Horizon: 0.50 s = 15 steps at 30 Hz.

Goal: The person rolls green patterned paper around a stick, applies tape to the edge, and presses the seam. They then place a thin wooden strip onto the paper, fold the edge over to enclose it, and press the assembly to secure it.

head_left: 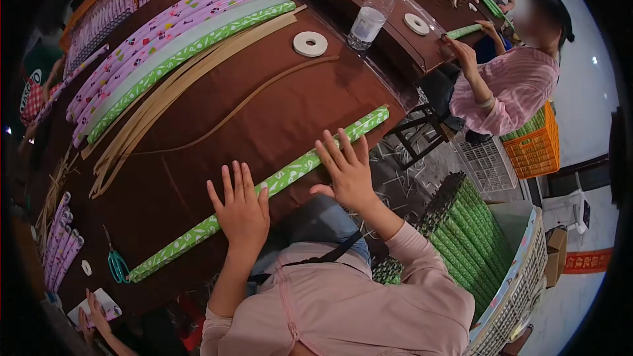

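A long, thin roll of green paper with a white print (290,173) lies slantwise across the brown table near its front edge. My left hand (242,211) rests on the roll left of its middle, palm down with fingers stretched out. Farther right along the same roll lies my right hand (346,170), flat with its fingers spread and thumb out to the side. Neither hand grips anything. Close to the roll's lower left end are teal-handled scissors (118,265).
Behind the roll lie tan strips (191,72), a green-printed sheet (191,59), purple-printed sheets (132,59), a white tape roll (310,43) and a water bottle (372,16). A crate (508,310) of green rolls stands at my right. Co-workers sit around.
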Motion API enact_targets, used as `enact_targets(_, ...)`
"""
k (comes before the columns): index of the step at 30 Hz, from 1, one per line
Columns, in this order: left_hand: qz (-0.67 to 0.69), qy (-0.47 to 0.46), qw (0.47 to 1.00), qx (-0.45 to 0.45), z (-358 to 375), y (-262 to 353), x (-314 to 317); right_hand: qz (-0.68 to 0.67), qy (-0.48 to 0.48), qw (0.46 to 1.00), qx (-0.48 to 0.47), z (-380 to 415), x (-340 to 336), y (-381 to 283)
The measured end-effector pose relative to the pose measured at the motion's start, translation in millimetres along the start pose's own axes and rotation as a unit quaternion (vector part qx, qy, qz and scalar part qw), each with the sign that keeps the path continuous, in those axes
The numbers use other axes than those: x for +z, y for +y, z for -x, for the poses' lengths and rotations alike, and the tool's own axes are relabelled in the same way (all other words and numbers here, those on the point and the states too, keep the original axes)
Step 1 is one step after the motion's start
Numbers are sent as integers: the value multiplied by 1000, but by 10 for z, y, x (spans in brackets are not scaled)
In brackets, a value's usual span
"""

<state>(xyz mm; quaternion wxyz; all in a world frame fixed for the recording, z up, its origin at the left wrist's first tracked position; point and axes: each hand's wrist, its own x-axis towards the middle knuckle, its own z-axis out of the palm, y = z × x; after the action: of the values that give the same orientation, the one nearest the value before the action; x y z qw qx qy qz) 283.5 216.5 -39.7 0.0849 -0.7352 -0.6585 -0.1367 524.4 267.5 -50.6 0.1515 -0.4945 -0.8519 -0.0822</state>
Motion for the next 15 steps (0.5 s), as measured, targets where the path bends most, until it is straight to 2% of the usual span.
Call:
enact_targets(3,3,2,1000,-1,2,5,0,-6,5,999,52,41,-34,141)
enact_targets(4,3,1,1000,-1,7,6,1,-63,16,996,64,27,-100,147)
enact_targets(5,2,0,1000,-1,9,9,2,-62,16,996,64,21,-93,155)
enact_targets(7,2,-1,1000,-3,22,25,1,-246,84,958,122,10,-39,137)
enact_targets(11,-3,-3,1000,-10,40,40,7,-308,146,922,184,-55,141,-55)
enact_targets(14,-1,-3,1000,-8,35,36,1,-200,117,953,197,-170,100,-301)
enact_targets(15,-1,-2,1000,-7,34,33,4,-173,106,964,173,-177,115,-341)
